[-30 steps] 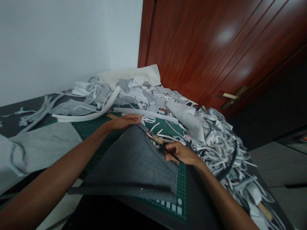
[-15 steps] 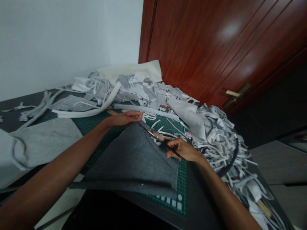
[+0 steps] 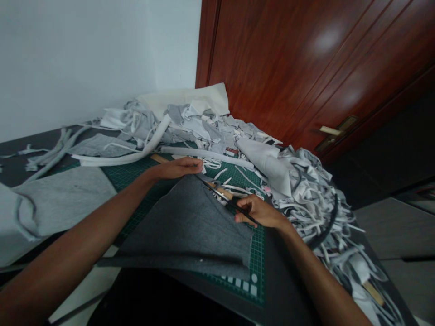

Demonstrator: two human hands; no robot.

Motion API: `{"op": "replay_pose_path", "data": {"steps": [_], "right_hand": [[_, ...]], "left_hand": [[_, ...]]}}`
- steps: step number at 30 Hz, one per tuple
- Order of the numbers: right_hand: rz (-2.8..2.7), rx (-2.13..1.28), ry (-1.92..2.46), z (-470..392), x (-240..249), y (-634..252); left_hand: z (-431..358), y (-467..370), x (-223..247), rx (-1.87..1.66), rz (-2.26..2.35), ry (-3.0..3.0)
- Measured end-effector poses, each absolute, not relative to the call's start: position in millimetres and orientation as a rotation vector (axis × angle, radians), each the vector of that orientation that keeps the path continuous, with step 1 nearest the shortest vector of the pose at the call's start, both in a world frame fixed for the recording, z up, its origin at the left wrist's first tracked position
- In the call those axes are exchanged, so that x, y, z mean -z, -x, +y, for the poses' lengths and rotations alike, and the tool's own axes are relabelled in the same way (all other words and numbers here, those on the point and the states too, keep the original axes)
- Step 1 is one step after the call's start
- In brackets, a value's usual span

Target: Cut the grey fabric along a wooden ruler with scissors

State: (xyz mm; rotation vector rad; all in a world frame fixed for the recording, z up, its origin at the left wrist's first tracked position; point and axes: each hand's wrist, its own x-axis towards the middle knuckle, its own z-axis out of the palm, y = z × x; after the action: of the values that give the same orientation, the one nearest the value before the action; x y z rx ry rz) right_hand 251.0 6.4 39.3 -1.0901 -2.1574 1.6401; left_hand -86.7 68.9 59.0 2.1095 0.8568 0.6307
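A dark grey piece of fabric (image 3: 190,222) spreads over the green cutting mat (image 3: 258,258) and hangs past the table's near edge. My left hand (image 3: 180,167) pinches the fabric's far corner between thumb and fingers. My right hand (image 3: 253,210) is closed around the handles of black-handled scissors (image 3: 228,199). Their blades lie along the fabric's right edge and point toward my left hand; whether they are parted I cannot tell. Behind the scissors, a tan wooden piece (image 3: 217,190) shows in part.
A heap of grey and white fabric scraps (image 3: 210,131) runs along the back, with a pile of strips (image 3: 312,199) down the right. Light grey fabric (image 3: 74,194) lies at left. A white wall (image 3: 84,59) and a brown door (image 3: 272,59) stand behind.
My hands, scissors and fabric stay nearly in place. The fabric's cut edge beside my left hand has separated slightly, with the scissor tips just below my fingers.
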Motion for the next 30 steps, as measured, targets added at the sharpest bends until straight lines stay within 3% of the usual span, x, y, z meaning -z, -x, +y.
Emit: {"op": "replay_pose_path", "data": {"steps": [30], "right_hand": [[-2.161, -1.577, 1.102, -0.7, -38.4, -243.5]], "left_hand": [[65.4, 80.4, -59.5, -0.588, 0.839, -2.104]]}}
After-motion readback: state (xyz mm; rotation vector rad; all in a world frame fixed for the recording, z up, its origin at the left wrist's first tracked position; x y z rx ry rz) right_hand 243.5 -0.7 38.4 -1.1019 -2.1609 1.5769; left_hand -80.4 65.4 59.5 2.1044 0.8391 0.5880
